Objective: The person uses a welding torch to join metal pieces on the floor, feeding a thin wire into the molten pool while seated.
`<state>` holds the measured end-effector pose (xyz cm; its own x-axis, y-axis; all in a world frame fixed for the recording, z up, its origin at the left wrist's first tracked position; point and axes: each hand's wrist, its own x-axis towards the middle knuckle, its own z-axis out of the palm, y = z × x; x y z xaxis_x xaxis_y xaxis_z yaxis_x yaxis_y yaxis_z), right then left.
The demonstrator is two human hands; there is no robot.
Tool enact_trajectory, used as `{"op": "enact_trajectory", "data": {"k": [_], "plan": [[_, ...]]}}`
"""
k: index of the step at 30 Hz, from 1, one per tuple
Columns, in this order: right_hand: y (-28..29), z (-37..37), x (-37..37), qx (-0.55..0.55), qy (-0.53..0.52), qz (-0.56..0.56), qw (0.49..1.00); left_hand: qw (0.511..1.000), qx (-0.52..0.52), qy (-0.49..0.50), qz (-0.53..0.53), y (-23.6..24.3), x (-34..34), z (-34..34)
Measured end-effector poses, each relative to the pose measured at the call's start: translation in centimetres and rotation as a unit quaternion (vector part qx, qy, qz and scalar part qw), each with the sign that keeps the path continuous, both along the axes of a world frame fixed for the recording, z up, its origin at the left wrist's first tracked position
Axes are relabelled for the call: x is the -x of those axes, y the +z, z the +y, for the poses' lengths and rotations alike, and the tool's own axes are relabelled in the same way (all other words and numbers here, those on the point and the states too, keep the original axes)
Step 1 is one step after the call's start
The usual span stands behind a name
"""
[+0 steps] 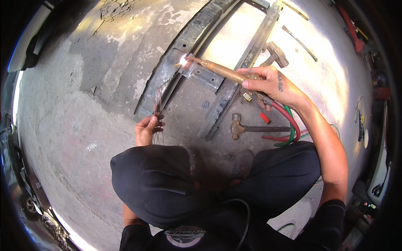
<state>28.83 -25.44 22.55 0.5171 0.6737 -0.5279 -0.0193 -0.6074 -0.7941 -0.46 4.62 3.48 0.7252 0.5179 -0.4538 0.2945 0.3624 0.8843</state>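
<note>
My right hand (pixel 272 85) is closed round the brass gas welding torch (pixel 224 71), whose bent tip points left. At the tip a bright glow with sparks (pixel 183 61) sits on the curved metal beam (pixel 171 62), where a short bracket (pixel 203 75) joins it. My left hand (pixel 149 127) pinches a bundle of thin wires (pixel 158 102) beside the beam's near end; some wires rise toward the glow. A red hose (pixel 293 115) and a green hose (pixel 289 125) run from the torch's rear. The bracket reaches toward a straight metal rail (pixel 234 83) on the right.
A ball-peen hammer (pixel 251 128) lies on the concrete floor near my knees, with a red lighter (pixel 264 117) above it. Farther off are a heavy hammer (pixel 276 54) and a long, thin metal tool (pixel 299 42). Car parts (pixel 379 167) line the right edge.
</note>
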Motion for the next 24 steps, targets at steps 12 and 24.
{"op": "enact_trajectory", "data": {"k": [12,24], "plan": [[-0.27,-0.14,-0.04,-0.003,-0.004,-0.007,1.0,1.0,-0.01,0.003,0.007,0.12,-0.01,-0.11],[-0.04,-0.08,0.01,0.007,-0.001,-0.007,1.0,1.0,-0.002,0.01,0.002,-0.14,0.15,0.01]]}}
